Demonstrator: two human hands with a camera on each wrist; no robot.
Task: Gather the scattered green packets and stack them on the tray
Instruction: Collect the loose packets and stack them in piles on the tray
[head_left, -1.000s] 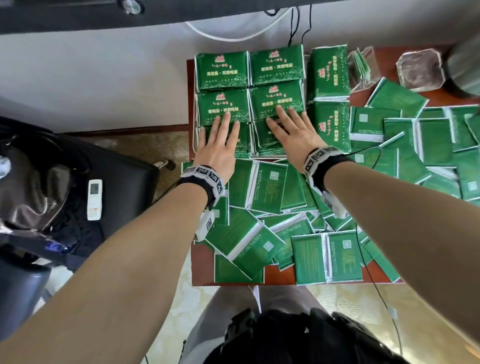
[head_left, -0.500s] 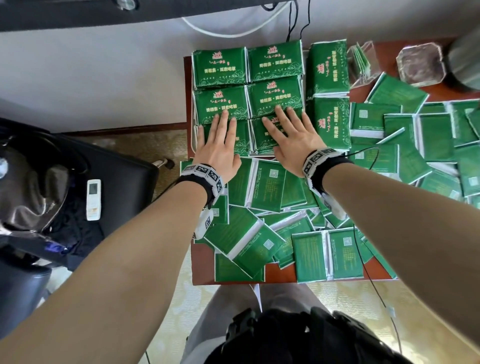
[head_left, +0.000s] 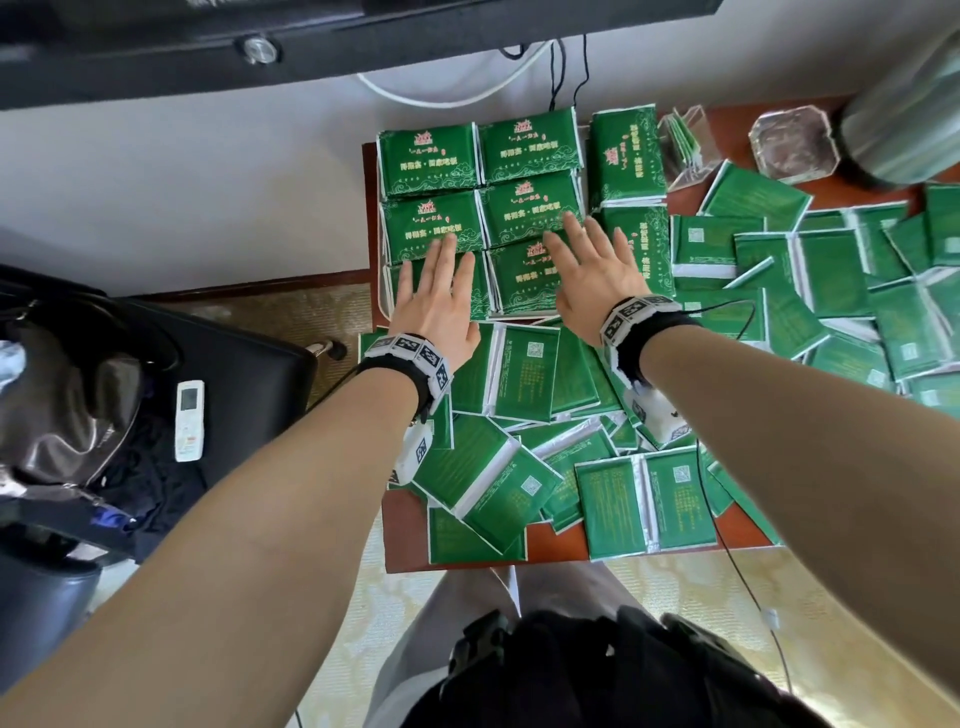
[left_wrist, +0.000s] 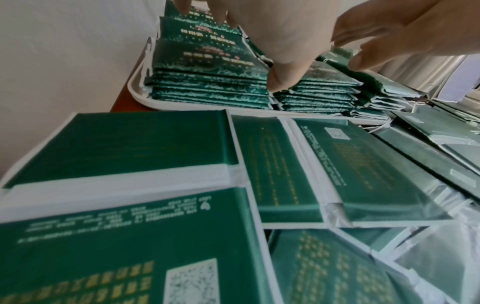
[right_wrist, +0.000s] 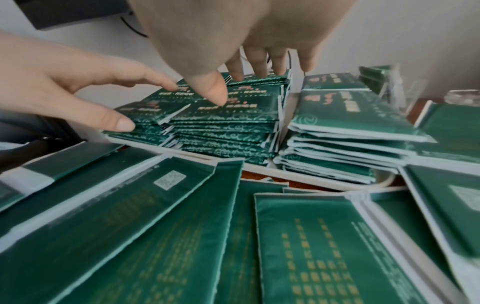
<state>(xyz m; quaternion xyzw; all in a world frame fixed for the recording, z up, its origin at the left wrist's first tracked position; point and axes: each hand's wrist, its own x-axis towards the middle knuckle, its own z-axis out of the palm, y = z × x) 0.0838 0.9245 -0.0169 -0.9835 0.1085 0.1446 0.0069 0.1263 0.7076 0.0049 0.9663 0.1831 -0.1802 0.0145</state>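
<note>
Several stacks of green packets (head_left: 530, 150) (right_wrist: 228, 131) stand side by side on a white tray (head_left: 383, 291) (left_wrist: 137, 92) (right_wrist: 298, 174) at the table's far left. My left hand (head_left: 439, 280) (left_wrist: 272, 51) lies flat on the near left stack, its thumb at the stack's edge. My right hand (head_left: 592, 270) (right_wrist: 233, 41) spreads its straight fingers over the near middle stack. Neither hand holds a packet. Loose green packets (head_left: 524, 374) (left_wrist: 350, 164) lie overlapping between the tray and the front edge, and more packets (head_left: 831, 270) lie to the right.
A clear holder (head_left: 685, 145), a glass dish (head_left: 792, 143) and a pale cylinder (head_left: 904, 130) stand at the back right. The wooden table (head_left: 561, 545) ends just beyond the nearest packets. On a black case at the left lies a white remote (head_left: 188, 421). Cables hang down the wall.
Both hands stay flat over the near stacks. The right hand has slid slightly right, uncovering the label of the stack under it.
</note>
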